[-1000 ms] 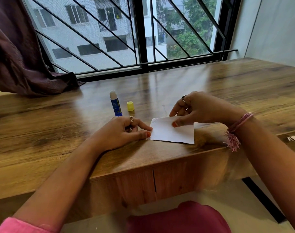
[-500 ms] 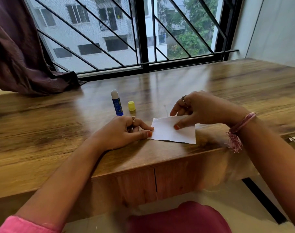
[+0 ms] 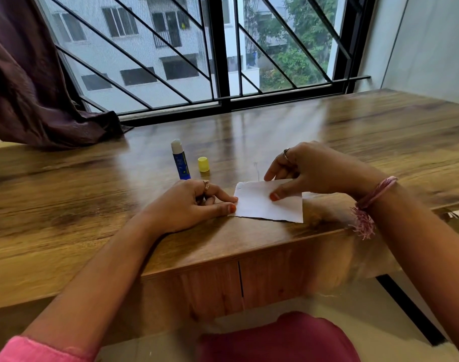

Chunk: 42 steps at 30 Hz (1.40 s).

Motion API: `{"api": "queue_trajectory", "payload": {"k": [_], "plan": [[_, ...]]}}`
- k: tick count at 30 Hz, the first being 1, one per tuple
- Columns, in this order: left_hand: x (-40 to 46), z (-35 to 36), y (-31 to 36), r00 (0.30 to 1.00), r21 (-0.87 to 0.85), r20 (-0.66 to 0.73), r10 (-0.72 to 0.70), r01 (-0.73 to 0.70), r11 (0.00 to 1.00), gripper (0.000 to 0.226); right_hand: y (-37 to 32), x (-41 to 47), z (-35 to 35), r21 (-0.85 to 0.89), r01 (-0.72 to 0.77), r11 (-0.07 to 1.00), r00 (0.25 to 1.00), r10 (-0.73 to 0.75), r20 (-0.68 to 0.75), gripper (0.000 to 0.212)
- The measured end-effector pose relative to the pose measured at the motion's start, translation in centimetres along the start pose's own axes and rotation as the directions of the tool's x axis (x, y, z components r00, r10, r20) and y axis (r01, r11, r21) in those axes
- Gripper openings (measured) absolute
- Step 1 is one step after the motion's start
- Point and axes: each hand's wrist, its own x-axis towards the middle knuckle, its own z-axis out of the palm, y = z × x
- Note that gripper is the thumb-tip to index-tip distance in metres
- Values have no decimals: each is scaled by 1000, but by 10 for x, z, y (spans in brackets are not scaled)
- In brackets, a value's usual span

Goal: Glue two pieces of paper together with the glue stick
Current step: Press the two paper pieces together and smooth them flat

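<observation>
White paper (image 3: 259, 205) lies flat near the front edge of the wooden table (image 3: 92, 205); I cannot tell if it is one sheet or two stacked. My left hand (image 3: 194, 205) rests on the table, its thumb and forefinger pinching the paper's left edge. My right hand (image 3: 309, 171) hovers over the paper's far edge, thumb pressing down on its top, fingers curled behind. A blue glue stick (image 3: 180, 163) stands upright and uncapped just beyond my left hand. Its yellow cap (image 3: 203, 164) sits beside it to the right.
A dark curtain (image 3: 32, 95) drapes onto the table's far left. A barred window (image 3: 218, 61) runs along the back edge. A white wall (image 3: 432, 48) stands at the right. My pink-clad lap (image 3: 275, 340) is below the table's front edge.
My right thumb has slid slightly along the paper, and the paper's far edge looks a little more lifted under my right fingers. The left hand has stayed where it was.
</observation>
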Motion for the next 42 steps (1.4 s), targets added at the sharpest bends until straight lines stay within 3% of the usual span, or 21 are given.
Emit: {"api": "queue_trajectory", "payload": {"k": [12, 17, 20, 23, 28, 33, 42], "plan": [[1, 0, -2, 1000, 20, -8, 11, -10, 1000, 36, 3, -2, 2, -86, 82, 993, 996, -85, -30, 35], [1, 0, -2, 1000, 27, -2, 3, -2, 1000, 32, -2, -7, 3, -241, 198, 950, 975, -215, -48, 33], [1, 0, -1, 1000, 35, 2, -7, 7, 999, 31, -8, -12, 7, -215, 326, 921, 930, -353, -101, 20], [1, -1, -1, 1000, 39, 1, -11, 11, 999, 30, -13, -15, 15, -182, 441, 879, 888, -457, -53, 26], [0, 0, 0, 1000, 45, -18, -8, 9, 999, 28, -16, -15, 23, -309, 430, 848, 902, -421, 99, 41], [-2, -1, 3, 1000, 85, -15, 26, -25, 996, 33, -16, -11, 27, -356, 424, 833, 905, -409, 122, 50], [0, 0, -1, 1000, 38, -7, 18, -18, 999, 19, -8, -9, 31, -357, 462, 812, 883, -457, 102, 59]]}}
